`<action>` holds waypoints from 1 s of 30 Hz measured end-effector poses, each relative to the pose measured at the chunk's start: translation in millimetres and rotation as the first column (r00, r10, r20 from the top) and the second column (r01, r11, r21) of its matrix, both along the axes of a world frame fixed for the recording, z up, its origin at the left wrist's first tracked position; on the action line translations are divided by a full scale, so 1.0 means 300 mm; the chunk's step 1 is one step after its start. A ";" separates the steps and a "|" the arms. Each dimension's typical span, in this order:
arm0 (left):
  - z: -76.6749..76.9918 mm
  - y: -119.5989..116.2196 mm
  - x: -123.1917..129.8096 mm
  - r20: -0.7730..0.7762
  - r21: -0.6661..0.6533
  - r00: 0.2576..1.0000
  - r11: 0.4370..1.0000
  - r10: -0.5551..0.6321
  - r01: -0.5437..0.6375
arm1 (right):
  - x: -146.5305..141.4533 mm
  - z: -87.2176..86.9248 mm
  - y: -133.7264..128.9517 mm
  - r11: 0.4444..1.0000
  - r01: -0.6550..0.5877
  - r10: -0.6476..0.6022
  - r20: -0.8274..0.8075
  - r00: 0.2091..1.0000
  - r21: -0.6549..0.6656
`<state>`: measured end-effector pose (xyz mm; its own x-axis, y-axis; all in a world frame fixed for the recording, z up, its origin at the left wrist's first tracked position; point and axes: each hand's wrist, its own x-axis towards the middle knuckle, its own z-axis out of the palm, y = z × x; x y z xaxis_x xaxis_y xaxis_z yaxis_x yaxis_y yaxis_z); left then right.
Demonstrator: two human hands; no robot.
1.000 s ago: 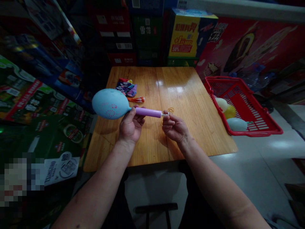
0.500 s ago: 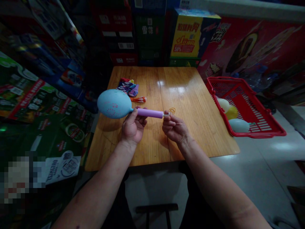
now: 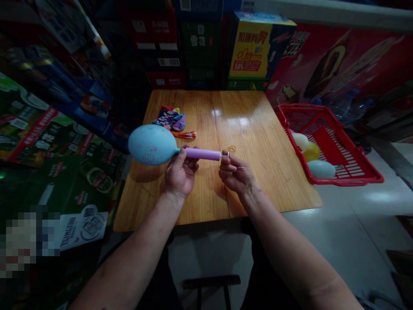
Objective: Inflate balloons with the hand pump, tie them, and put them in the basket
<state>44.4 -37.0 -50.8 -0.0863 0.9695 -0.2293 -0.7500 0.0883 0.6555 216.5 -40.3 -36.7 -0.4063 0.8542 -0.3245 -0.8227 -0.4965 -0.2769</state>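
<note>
A light blue inflated balloon (image 3: 151,144) with pink print hangs over the left part of the wooden table, its neck on the tip of a purple hand pump (image 3: 204,154). My left hand (image 3: 181,172) pinches the balloon's neck and the front end of the pump. The fingers of my right hand (image 3: 237,172) are closed round the pump's white handle (image 3: 225,156), which sits close to the barrel. Behind them lie a pile of uninflated balloons (image 3: 171,118), an orange and white one (image 3: 185,134), and yellowish rubber bands (image 3: 231,149).
A red basket (image 3: 348,178) holding several inflated balloons stands right of the wooden table (image 3: 258,125). Stacked boxes (image 3: 248,47) line the table's back edge. Green beer cartons (image 3: 77,181) are at the left. A dark stool (image 3: 211,282) is below.
The blue balloon has dipped slightly and looks a little bigger. Both hands keep their grips, with the pump handle still close to the barrel. The whole view has shifted slightly.
</note>
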 end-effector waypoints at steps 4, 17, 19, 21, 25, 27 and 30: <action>0.008 0.022 -0.025 0.006 -0.041 1.000 0.999 -0.018 0.018 | 0.035 0.002 0.017 1.000 -0.019 0.019 0.006 1.000 0.014; 0.003 0.015 -0.023 -0.022 0.002 1.000 1.000 -0.005 0.006 | -0.011 -0.022 -0.017 0.996 -0.017 0.019 -0.027 0.999 0.087; 0.000 0.019 -0.027 -0.021 0.000 1.000 1.000 0.007 -0.007 | -0.018 -0.017 -0.015 0.996 -0.023 0.024 -0.014 1.000 0.085; 0.007 0.028 -0.040 -0.017 -0.005 1.000 1.000 0.003 -0.003 | -0.004 -0.008 -0.006 0.998 -0.027 0.027 -0.008 1.000 0.065; 0.039 0.049 -0.084 -0.003 -0.036 1.000 0.999 0.014 -0.014 | 0.065 0.015 0.021 0.997 -0.015 0.014 0.015 1.000 0.070; 0.049 0.054 -0.099 -0.007 -0.036 0.996 0.996 0.086 -0.086 | 0.086 0.022 0.026 0.996 0.016 -0.019 0.030 0.999 0.093; 0.036 0.042 -0.087 -0.002 -0.018 0.993 0.993 0.120 -0.120 | 0.063 0.014 0.010 0.994 0.039 -0.043 0.038 0.998 0.106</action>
<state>18.3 -24.6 -40.1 -0.2024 0.9477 -0.2467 -0.7553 0.0093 0.6553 235.5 -37.4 -32.5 -0.3587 0.9000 -0.2478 -0.8287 -0.4292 -0.3593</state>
